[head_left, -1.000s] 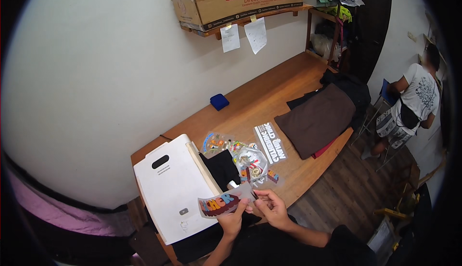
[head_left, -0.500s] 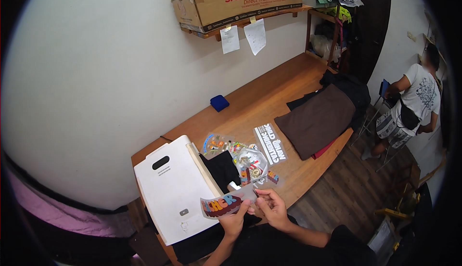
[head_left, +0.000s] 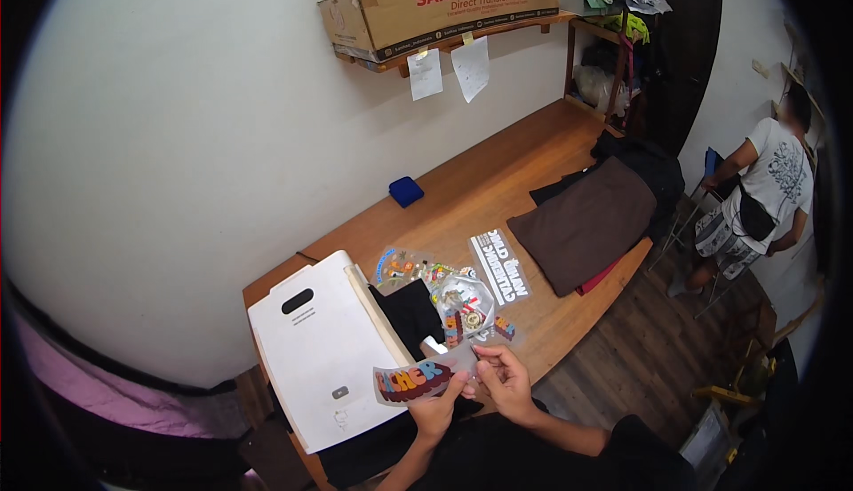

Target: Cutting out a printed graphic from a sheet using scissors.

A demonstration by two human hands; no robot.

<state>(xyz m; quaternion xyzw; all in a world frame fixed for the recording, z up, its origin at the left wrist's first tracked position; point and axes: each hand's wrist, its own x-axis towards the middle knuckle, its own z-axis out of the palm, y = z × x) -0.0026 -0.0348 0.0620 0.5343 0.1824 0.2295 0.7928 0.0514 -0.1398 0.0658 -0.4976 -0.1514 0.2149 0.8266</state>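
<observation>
Both hands pinch a colourful printed film strip (head_left: 413,382) at the table's (head_left: 498,189) near edge: left hand (head_left: 435,413) underneath, right hand (head_left: 505,383) gripping its right end; open tabletop lies far right.

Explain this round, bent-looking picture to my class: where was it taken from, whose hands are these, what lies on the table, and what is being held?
The picture comes from a wide fisheye camera worn on a person's head, looking down, which is why straight edges curve. No machine is at work: the forearms entering from below are the wearer's own. The left hand and right hand together hold a clear film strip printed with colourful letters. On the wooden table lie a white flat machine with a handle slot, a black cloth, more printed film sheets, a black-and-white lettered sheet, a folded brown cloth and a small blue box. Another person stands at the far right.
</observation>
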